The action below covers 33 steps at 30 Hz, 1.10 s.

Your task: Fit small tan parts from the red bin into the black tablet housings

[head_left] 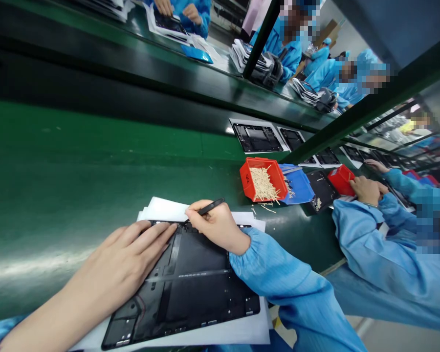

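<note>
A black tablet back housing [183, 288] lies on white paper sheets [161, 210], its surface showing strips and small openings. My left hand [132, 254] rests flat on the housing's upper edge, fingers extended and holding nothing. My right hand [216, 227] grips a black pen-shaped tool [213, 207], its lower end at the housing's top edge, partly hidden by my fingers. Farther right, a red bin [263, 180] holds a pile of thin wooden sticks, with some scattered beside it.
A blue tray [298, 187] and another black panel [321, 190] lie beyond the red bin. A co-worker's hand [366, 190] rests near a small red bin [341, 180]. A green bench [77, 146] runs alongside, with a metal frame [366, 102] and more workers beyond.
</note>
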### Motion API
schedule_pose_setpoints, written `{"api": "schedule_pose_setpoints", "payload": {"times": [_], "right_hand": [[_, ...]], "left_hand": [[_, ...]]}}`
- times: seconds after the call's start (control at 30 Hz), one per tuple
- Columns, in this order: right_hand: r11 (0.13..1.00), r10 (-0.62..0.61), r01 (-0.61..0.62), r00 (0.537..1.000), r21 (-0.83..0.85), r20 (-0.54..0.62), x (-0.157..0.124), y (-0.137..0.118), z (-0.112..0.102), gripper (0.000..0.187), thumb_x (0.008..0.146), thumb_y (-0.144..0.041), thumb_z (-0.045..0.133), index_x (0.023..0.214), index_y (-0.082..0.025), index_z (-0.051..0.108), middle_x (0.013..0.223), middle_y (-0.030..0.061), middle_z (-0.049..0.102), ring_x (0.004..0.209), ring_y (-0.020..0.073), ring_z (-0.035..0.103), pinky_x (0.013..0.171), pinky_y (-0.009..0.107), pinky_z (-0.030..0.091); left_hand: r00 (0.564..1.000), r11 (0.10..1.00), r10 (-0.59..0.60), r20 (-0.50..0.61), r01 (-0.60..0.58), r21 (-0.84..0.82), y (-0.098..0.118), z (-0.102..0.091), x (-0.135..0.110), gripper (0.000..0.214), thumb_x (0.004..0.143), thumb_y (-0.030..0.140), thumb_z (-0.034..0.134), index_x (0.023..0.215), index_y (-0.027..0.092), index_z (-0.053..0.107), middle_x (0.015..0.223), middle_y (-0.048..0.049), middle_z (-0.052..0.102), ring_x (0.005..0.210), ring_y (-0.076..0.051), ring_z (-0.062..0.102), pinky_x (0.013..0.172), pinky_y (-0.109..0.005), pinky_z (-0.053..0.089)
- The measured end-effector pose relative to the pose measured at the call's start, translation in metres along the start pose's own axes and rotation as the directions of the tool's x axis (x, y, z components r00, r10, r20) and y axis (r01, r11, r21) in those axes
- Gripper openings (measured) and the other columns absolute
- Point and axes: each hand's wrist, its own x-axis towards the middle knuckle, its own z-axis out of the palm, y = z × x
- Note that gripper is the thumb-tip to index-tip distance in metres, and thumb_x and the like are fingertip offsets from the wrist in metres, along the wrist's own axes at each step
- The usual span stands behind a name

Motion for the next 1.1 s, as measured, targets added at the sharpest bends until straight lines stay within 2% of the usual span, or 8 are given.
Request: {"api": "schedule_pose_setpoints", "payload": {"times": [0.23, 0.37, 0.53, 0.67, 0.77, 0.87, 1.1], "right_hand": [[1.000, -0.021, 0.021, 1.000, 0.005, 0.002, 0.001, 0.001, 0.000, 0.020, 0.094, -0.033, 0.066, 0.084, -0.019, 0.075, 0.075, 0.0001, 0.071, 0.061, 0.0122, 0.058, 0.057, 0.025, 0.045], [1.000, -0.026, 0.026, 1.000, 0.003, 0.001, 0.001, 0.001, 0.000, 0.020, 0.094, -0.033, 0.066, 0.084, -0.019, 0.075, 0.077, 0.0004, 0.072, 0.063, 0.0124, 0.059, 0.058, 0.025, 0.045], [0.997, -0.055, 0.054, 0.998, -0.049, -0.011, 0.000, -0.001, 0.000, 0.020, 0.096, -0.033, 0.065, 0.085, -0.019, 0.076, 0.080, 0.0014, 0.075, 0.067, 0.0145, 0.065, 0.063, 0.026, 0.050], [0.978, -0.136, 0.132, 0.991, -0.159, -0.014, -0.003, -0.002, 0.002, 0.023, 0.100, -0.032, 0.062, 0.089, -0.021, 0.078, 0.090, 0.0040, 0.081, 0.081, 0.0181, 0.073, 0.076, 0.029, 0.058], [0.941, -0.218, 0.220, 0.975, -0.258, 0.034, -0.005, -0.005, 0.001, 0.024, 0.102, -0.032, 0.061, 0.090, -0.023, 0.078, 0.095, 0.0055, 0.082, 0.088, 0.0198, 0.076, 0.085, 0.031, 0.060], [0.914, -0.261, 0.277, 0.961, -0.295, 0.093, -0.006, -0.007, -0.002, 0.024, 0.103, -0.032, 0.061, 0.090, -0.022, 0.078, 0.094, 0.0065, 0.082, 0.085, 0.0196, 0.076, 0.085, 0.031, 0.060], [0.920, -0.237, 0.233, 0.971, -0.314, 0.027, -0.006, -0.004, -0.003, 0.019, 0.100, -0.029, 0.064, 0.088, -0.023, 0.077, 0.093, 0.0047, 0.082, 0.087, 0.0197, 0.076, 0.086, 0.030, 0.060]], "left_hand": [[1.000, 0.998, -0.005, 0.007, 0.006, -0.058, -0.002, 0.002, -0.001, 0.054, 0.103, 0.014, 0.042, 0.154, 0.017, 0.060, 0.134, -0.0138, 0.076, 0.119, -0.036, 0.066, 0.095, -0.048, 0.047], [1.000, 0.999, 0.004, 0.000, -0.004, -0.042, -0.002, 0.000, 0.001, 0.052, 0.106, 0.018, 0.039, 0.152, 0.017, 0.063, 0.132, -0.0136, 0.077, 0.116, -0.035, 0.067, 0.092, -0.048, 0.050], [0.994, 0.999, -0.038, 0.101, 0.036, 0.018, 0.003, -0.012, 0.010, 0.052, 0.110, 0.021, 0.032, 0.149, 0.020, 0.065, 0.127, -0.0114, 0.078, 0.114, -0.032, 0.069, 0.092, -0.048, 0.055], [0.991, 0.999, -0.026, 0.130, 0.022, 0.033, 0.006, -0.017, 0.015, 0.051, 0.109, 0.020, 0.031, 0.149, 0.016, 0.063, 0.116, -0.0097, 0.079, 0.108, -0.031, 0.069, 0.089, -0.047, 0.056], [0.995, 0.999, -0.032, 0.091, 0.029, 0.035, 0.007, -0.013, 0.015, 0.051, 0.108, 0.019, 0.032, 0.145, 0.016, 0.067, 0.113, -0.0116, 0.078, 0.104, -0.031, 0.068, 0.088, -0.046, 0.052], [0.999, 1.000, -0.008, 0.039, 0.007, 0.022, 0.008, -0.008, 0.014, 0.050, 0.105, 0.017, 0.036, 0.143, 0.015, 0.068, 0.112, -0.0131, 0.077, 0.104, -0.031, 0.066, 0.086, -0.046, 0.047], [1.000, 0.999, 0.019, -0.021, -0.019, 0.036, 0.009, -0.006, 0.017, 0.042, 0.103, 0.014, 0.046, 0.139, 0.009, 0.069, 0.106, -0.0138, 0.075, 0.098, -0.032, 0.062, 0.083, -0.046, 0.043]]}}
